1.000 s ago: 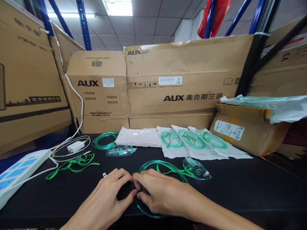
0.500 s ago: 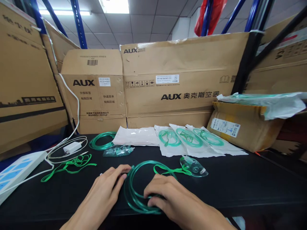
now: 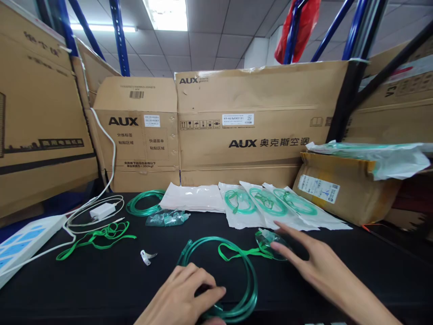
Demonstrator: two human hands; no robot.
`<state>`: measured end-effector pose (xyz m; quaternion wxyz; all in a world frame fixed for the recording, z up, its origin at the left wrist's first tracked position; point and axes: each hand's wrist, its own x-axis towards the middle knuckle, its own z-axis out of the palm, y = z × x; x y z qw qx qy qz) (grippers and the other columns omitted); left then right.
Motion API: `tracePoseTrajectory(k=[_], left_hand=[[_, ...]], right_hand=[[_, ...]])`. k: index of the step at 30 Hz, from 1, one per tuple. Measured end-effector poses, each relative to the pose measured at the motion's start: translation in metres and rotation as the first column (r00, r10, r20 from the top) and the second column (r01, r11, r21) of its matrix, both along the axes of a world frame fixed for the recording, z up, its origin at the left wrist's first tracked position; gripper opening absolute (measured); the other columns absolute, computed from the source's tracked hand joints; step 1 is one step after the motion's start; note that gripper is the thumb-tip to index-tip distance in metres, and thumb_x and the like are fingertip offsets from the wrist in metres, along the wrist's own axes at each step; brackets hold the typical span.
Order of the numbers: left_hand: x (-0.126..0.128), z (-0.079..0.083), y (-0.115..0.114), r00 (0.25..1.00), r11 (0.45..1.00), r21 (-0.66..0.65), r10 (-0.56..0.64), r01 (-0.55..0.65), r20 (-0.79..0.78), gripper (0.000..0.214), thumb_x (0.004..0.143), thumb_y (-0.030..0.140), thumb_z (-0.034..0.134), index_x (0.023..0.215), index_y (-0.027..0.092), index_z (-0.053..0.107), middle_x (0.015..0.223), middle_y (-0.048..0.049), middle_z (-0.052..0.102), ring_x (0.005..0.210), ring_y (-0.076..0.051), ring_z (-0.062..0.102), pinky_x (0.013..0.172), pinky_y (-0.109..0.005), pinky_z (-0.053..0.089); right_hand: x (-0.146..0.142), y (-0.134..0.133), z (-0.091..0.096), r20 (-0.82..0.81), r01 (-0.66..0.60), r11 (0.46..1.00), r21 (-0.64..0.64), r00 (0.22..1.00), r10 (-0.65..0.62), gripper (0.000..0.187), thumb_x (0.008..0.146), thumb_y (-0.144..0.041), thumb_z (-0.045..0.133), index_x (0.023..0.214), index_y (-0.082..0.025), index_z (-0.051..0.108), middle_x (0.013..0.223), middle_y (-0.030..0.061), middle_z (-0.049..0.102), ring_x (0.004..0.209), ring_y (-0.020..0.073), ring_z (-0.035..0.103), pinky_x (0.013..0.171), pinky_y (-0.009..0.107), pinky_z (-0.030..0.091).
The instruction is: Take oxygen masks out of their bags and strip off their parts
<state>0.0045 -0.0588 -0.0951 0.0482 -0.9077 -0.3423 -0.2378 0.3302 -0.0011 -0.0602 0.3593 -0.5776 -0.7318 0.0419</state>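
A coil of green oxygen tubing (image 3: pixel 252 280) lies near the table's front edge. My left hand (image 3: pixel 189 291) is closed over the coil's lower left side, its fingers curled and covering part of the loops. Farther right, my right hand (image 3: pixel 314 259) is open, with thumb and fingers apart at the clear oxygen mask (image 3: pixel 265 239); whether it touches the mask I cannot tell. A green elastic strap (image 3: pixel 233 252) runs left from the mask, partly beneath the tubing. A small white plastic clip (image 3: pixel 147 257) lies to the left of the coil.
At the back are another green tubing coil (image 3: pixel 140 204), a second clear mask (image 3: pixel 167 218), a white package (image 3: pixel 194 197) and several bagged mask sets (image 3: pixel 241 220). Loose green straps (image 3: pixel 101 237), white cables and a power strip (image 3: pixel 32 237) lie left. Cardboard boxes (image 3: pixel 243 158) stand behind.
My right hand has let go of the coil and moved right to the mask. My left hand has come right and nearer onto the coil, uncovering the white clip.
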Motion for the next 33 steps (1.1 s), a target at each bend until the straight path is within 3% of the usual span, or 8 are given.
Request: tracePoseTrajectory(k=[3, 9, 13, 20, 23, 26, 29, 33], left_hand=[[-0.001, -0.001, 0.002, 1.0, 1.0, -0.001, 0.019, -0.019, 0.023, 0.038, 0.106, 0.051, 0.048, 0.123, 0.027, 0.071, 0.103, -0.0045, 0.075, 0.09, -0.021, 0.071, 0.076, -0.029, 0.059], [-0.018, 0.021, -0.002, 0.996, 0.981, -0.174, 0.09, -0.089, -0.001, 0.014, 0.101, 0.025, 0.064, 0.111, 0.03, 0.071, 0.106, 0.0014, 0.075, 0.094, -0.021, 0.071, 0.088, -0.031, 0.056], [-0.014, 0.033, -0.002, 0.988, 0.922, -0.359, 0.154, -0.143, 0.003, 0.011, 0.099, 0.017, 0.062, 0.098, 0.028, 0.067, 0.103, 0.0041, 0.072, 0.1, -0.019, 0.07, 0.104, -0.038, 0.05], [-0.02, 0.041, -0.001, 0.988, 0.933, -0.333, 0.152, -0.136, 0.023, 0.012, 0.101, 0.016, 0.057, 0.097, 0.026, 0.062, 0.099, 0.0045, 0.069, 0.097, -0.017, 0.066, 0.097, -0.028, 0.051], [-0.023, 0.035, 0.003, 0.99, 0.95, -0.289, 0.138, -0.122, 0.035, 0.012, 0.105, 0.021, 0.053, 0.099, 0.027, 0.061, 0.098, 0.0044, 0.069, 0.092, -0.017, 0.065, 0.093, -0.026, 0.053], [-0.024, 0.018, 0.009, 0.992, 0.972, -0.216, 0.108, -0.091, 0.065, 0.011, 0.107, 0.026, 0.049, 0.104, 0.026, 0.06, 0.1, 0.0029, 0.07, 0.093, -0.017, 0.066, 0.097, -0.029, 0.053], [-0.022, 0.002, 0.015, 0.997, 0.989, -0.139, 0.063, -0.056, 0.045, 0.018, 0.108, 0.023, 0.043, 0.106, 0.025, 0.061, 0.1, 0.0006, 0.071, 0.092, -0.019, 0.068, 0.098, -0.033, 0.054], [-0.018, 0.001, 0.013, 0.986, 0.988, -0.131, 0.103, -0.085, 0.132, 0.026, 0.109, 0.022, 0.038, 0.11, 0.026, 0.064, 0.1, -0.0019, 0.07, 0.09, -0.02, 0.068, 0.087, -0.031, 0.057]], right_hand=[[0.002, 0.004, -0.003, -0.01, -0.024, 0.998, -0.053, 1.0, 0.024, 0.047, 0.089, -0.056, 0.06, 0.117, -0.023, 0.076, 0.118, 0.0114, 0.08, 0.113, 0.0385, 0.074, 0.098, 0.053, 0.058], [0.007, -0.003, 0.029, 0.123, 0.01, 0.94, 0.341, 0.991, -0.055, 0.041, 0.092, -0.055, 0.058, 0.113, -0.023, 0.073, 0.112, 0.0119, 0.077, 0.097, 0.0351, 0.076, 0.083, 0.047, 0.059], [-0.014, -0.003, 0.046, 0.321, -0.047, 0.898, 0.438, 0.941, -0.107, 0.033, 0.098, -0.039, 0.047, 0.117, -0.021, 0.068, 0.115, 0.0139, 0.068, 0.083, 0.0282, 0.073, 0.067, 0.04, 0.057], [-0.034, -0.008, 0.069, 0.329, 0.097, 0.787, 0.609, 0.872, -0.362, 0.041, 0.102, -0.037, 0.038, 0.127, -0.015, 0.061, 0.13, 0.0189, 0.065, 0.104, 0.039, 0.068, 0.08, 0.051, 0.054], [-0.038, -0.007, 0.064, 0.279, 0.022, 0.872, 0.489, 0.943, -0.18, 0.036, 0.096, -0.036, 0.047, 0.122, -0.019, 0.066, 0.125, 0.0153, 0.07, 0.107, 0.0377, 0.069, 0.086, 0.052, 0.054], [-0.059, -0.009, 0.045, 0.141, -0.174, 0.976, 0.13, 0.978, 0.155, 0.031, 0.09, -0.031, 0.057, 0.118, -0.023, 0.068, 0.116, 0.0094, 0.075, 0.103, 0.0304, 0.071, 0.09, 0.046, 0.054], [-0.087, -0.016, 0.021, -0.101, -0.313, 0.941, -0.13, 0.948, 0.302, 0.023, 0.087, -0.029, 0.065, 0.109, -0.026, 0.069, 0.104, 0.0037, 0.076, 0.097, 0.0254, 0.071, 0.089, 0.039, 0.054], [-0.104, -0.025, 0.0, -0.287, -0.433, 0.887, -0.163, 0.881, 0.377, 0.017, 0.089, -0.031, 0.064, 0.106, -0.026, 0.068, 0.097, 0.0007, 0.074, 0.092, 0.0227, 0.07, 0.083, 0.035, 0.054]])
